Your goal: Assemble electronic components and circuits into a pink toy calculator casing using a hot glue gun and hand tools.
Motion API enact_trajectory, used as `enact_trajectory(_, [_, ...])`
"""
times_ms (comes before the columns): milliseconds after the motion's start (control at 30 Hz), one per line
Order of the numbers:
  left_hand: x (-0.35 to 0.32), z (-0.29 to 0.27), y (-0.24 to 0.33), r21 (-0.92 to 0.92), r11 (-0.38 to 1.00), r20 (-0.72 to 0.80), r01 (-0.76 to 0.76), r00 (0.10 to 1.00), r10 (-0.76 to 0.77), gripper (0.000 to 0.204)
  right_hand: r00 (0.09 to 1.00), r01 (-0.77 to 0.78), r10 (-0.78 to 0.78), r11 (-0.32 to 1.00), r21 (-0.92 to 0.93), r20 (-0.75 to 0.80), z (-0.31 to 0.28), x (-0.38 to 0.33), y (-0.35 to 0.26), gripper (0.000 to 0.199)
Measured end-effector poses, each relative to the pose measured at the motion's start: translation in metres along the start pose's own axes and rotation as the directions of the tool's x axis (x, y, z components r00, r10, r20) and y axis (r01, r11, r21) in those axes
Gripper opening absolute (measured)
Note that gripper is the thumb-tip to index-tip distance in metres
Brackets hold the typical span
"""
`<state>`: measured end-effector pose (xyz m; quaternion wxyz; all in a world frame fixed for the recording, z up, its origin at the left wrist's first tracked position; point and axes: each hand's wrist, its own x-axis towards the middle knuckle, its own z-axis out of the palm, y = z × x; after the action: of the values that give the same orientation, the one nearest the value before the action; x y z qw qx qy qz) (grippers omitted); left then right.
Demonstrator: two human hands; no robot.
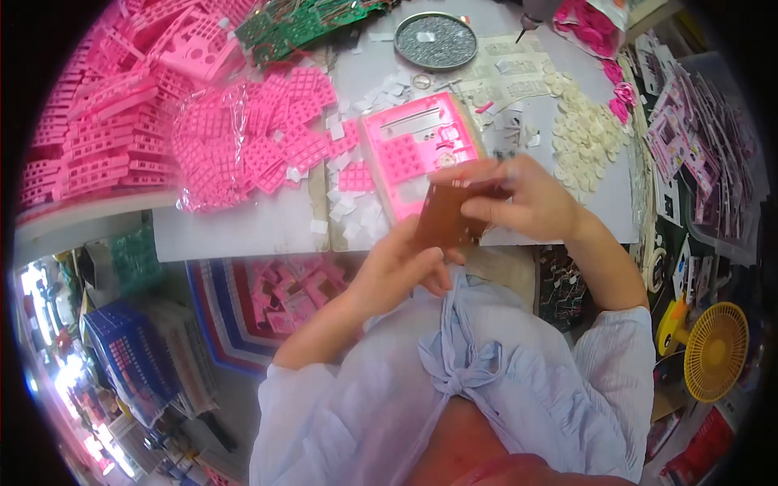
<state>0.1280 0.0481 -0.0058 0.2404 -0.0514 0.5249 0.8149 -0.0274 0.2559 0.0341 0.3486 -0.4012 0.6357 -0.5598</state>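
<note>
Both hands are closed on a thin brown board (444, 217), perhaps a circuit board, held tilted above the table's near edge. My left hand (403, 266) grips its lower left side. My right hand (525, 198) pinches its upper right part, and those fingers hide that corner. Just beyond the board lies a pink plastic casing (379, 134) with its inside facing up. A pink button pad (399, 156), thin metal strips and small pink parts sit in the casing. My hands cover its near right corner.
Pink button pads (284, 93) and stacked pink casings (105, 121) fill the left. Green circuit boards (300, 32) and a round tray of small metal pieces (436, 40) stand at the back. White discs (579, 134) lie right. Below the table edge is a striped basket (223, 312).
</note>
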Motion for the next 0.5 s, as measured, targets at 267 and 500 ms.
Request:
enact_trajectory(267, [-0.003,-0.015,-0.02,-0.518,0.842,0.083,0.151,0.989,-0.126,0.067,0.948,-0.303,0.303,0.953,-0.016,0.093,-0.025,0.06,0.028,0.041])
enact_trajectory(500, [-0.017,-0.02,-0.039,0.17,0.984,-0.066,-0.053,0.996,0.065,0.072,0.96,-0.253,0.251,0.967,0.006,0.126,-0.031,0.094,0.046,0.037])
